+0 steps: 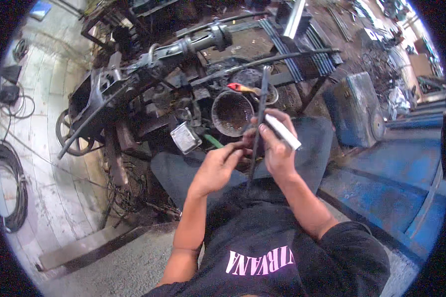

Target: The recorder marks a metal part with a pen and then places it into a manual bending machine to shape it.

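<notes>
A long, thin dark metal bar (264, 94) stands nearly upright in front of my body, its lower end close to my shirt. My right hand (278, 148) is closed around its middle and also holds a white, stick-like piece (282, 131) slanting across the fingers. Just left of the bar, my left hand (218, 167) is closed, its fingertips curled at the bar's lower part; some fingers are blurred. A green strip (213, 141) shows behind the left hand. Beyond the hands sits a round bucket (216, 115) with reddish-brown contents. A red-and-yellow-handled brush (244, 88) lies by its far rim.
A pale square tin (186, 138) is left of the bucket. Ahead stands a dark metal workbench frame (148, 67) with a long rod across it. Several blue-grey bars (282, 52) lie on its right. A blue metal box (356, 109) stands at right; coiled black cable (7, 185) lies far left.
</notes>
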Available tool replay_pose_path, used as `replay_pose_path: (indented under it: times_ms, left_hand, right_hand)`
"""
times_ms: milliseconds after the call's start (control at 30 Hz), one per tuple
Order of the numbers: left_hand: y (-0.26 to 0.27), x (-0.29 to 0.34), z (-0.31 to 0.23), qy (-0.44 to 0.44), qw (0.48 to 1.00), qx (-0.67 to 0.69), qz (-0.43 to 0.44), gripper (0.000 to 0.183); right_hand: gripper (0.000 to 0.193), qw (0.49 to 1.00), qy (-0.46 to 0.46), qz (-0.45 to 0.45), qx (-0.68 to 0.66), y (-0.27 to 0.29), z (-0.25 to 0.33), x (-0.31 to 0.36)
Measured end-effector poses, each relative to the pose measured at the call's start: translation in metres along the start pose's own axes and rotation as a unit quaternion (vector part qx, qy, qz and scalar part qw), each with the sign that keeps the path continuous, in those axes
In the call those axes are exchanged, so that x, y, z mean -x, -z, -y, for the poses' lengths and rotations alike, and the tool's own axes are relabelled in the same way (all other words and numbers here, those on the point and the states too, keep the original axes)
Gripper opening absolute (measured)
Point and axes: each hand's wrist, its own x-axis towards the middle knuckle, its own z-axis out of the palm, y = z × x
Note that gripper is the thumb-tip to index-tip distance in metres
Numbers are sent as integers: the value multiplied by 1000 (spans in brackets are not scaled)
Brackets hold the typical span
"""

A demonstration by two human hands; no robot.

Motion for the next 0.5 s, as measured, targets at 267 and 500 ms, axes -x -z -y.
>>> replay_pose_path:
  times_ms: [267,500]
  left_hand:
    - [-66,-89,-24,55,989,94,104,26]
    - [-121,-139,-46,92,979,74,165,20]
  right_hand:
    - [31,988,80,-126,43,52,35,-47]
    - [29,964,107,-150,193,116,60,-58]
